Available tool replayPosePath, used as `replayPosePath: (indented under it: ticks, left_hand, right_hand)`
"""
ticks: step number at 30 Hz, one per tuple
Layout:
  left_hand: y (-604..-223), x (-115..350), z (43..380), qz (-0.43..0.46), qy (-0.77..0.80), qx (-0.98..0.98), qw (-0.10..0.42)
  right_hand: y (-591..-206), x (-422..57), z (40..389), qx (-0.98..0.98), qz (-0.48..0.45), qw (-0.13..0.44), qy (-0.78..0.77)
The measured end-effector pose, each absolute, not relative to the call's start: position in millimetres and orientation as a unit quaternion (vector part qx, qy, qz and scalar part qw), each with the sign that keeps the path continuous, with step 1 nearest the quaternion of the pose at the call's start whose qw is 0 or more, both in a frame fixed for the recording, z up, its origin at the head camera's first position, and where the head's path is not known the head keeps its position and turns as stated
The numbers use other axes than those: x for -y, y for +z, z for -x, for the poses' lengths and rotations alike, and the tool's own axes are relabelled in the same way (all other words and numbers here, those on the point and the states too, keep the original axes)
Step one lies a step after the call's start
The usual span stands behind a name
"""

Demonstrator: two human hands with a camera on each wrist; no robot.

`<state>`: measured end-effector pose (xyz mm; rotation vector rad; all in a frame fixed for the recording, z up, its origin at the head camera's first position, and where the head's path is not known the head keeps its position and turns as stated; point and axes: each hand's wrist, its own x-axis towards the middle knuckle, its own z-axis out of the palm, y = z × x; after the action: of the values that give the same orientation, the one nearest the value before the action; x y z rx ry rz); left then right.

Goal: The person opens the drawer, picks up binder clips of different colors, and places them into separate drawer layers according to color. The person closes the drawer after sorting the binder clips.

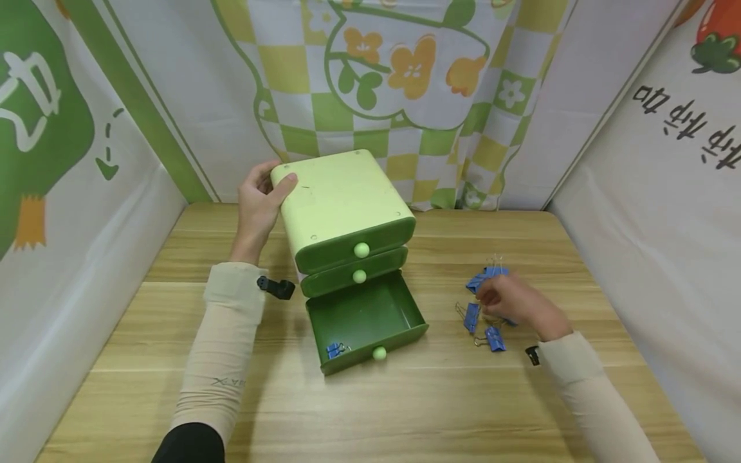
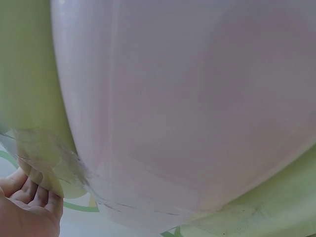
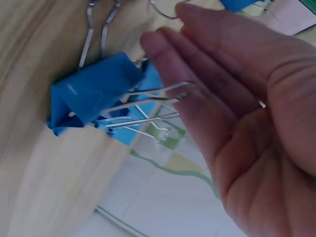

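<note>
A light-green box of drawers [image 1: 341,193] stands on the table, its bottom drawer [image 1: 370,308] pulled out with one blue binder clip [image 1: 334,350] inside. My left hand [image 1: 258,204] grips its back left corner, thumb on top; the left wrist view shows the fingers [image 2: 42,195] bent at the edge. Right of the drawer lie several blue binder clips [image 1: 471,318] with wire handles. Over them is my right hand [image 1: 515,300], fingers bent slightly, with a gap between thumb and fingertips. In the right wrist view a blue clip [image 3: 94,89] lies beside those fingers.
Wooden tabletop [image 1: 463,411] extends around the box and clips. A checked curtain [image 1: 382,96] hangs right behind the box. White printed side walls [image 1: 637,212] flank the table. The middle drawer [image 1: 336,276] projects slightly.
</note>
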<state>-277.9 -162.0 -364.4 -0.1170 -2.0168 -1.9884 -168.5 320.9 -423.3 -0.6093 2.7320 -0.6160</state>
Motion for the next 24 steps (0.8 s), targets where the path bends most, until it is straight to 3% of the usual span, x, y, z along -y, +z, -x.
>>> replayPosePath:
  ticks: [24]
  left_hand:
    - [-365.2,161.2,277.4,0.040,-0.700,0.696,0.155]
  right_hand:
    - [-433.4,-318.3,172.2,-0.931,0.234,0.173,-0.219]
